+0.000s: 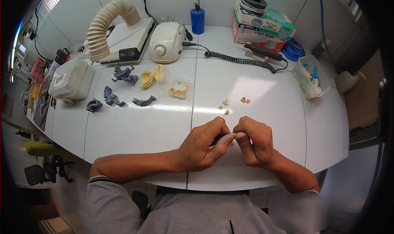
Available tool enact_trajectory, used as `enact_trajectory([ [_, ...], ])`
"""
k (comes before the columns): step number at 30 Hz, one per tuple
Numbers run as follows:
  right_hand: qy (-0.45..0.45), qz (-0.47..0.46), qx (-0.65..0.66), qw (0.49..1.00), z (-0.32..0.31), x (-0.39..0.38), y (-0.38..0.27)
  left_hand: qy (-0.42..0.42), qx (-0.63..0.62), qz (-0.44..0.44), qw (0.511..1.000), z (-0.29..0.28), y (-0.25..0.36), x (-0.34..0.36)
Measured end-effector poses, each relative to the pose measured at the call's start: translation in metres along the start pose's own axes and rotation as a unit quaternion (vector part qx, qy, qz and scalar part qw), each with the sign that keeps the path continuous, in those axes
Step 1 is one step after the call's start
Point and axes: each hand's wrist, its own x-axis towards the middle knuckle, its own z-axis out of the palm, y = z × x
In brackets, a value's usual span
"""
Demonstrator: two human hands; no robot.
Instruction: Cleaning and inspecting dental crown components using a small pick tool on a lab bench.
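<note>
Over the near part of the white table, my left hand and my right hand meet, thumbs and forefingers pinched together. Between their fingertips is a small beige piece, mostly covered, so its exact kind does not show. A bit of pink shows beside my right thumb; I cannot make out what it is. Just beyond the hands lie several small tooth-like pieces, among them a yellowish one, a whitish one and a brownish one beside a pink one.
Grey dental models, yellow plaster models and a small clear box lie left of centre. Behind stand a hose unit, a white control box and a corded handpiece. A clear bin sits right.
</note>
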Motion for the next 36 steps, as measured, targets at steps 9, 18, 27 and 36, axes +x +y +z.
enact_trajectory([
  [9,0.043,-0.058,-0.043,0.996,-0.009,-0.006,0.012,-0.009,-0.079,-0.071,0.994,-0.015,-0.005,-0.001],
  [18,0.052,-0.091,-0.03,0.994,-0.007,0.004,0.006,0.014,-0.006,0.023,1.0,-0.012,-0.016,0.0],
  [27,0.03,-0.087,-0.04,0.995,-0.008,0.006,0.004,0.0,0.032,0.058,0.998,-0.017,-0.016,0.001],
  [36,0.03,-0.135,-0.079,0.987,-0.004,0.003,0.007,-0.003,0.084,0.053,0.995,-0.016,-0.004,0.006],
])
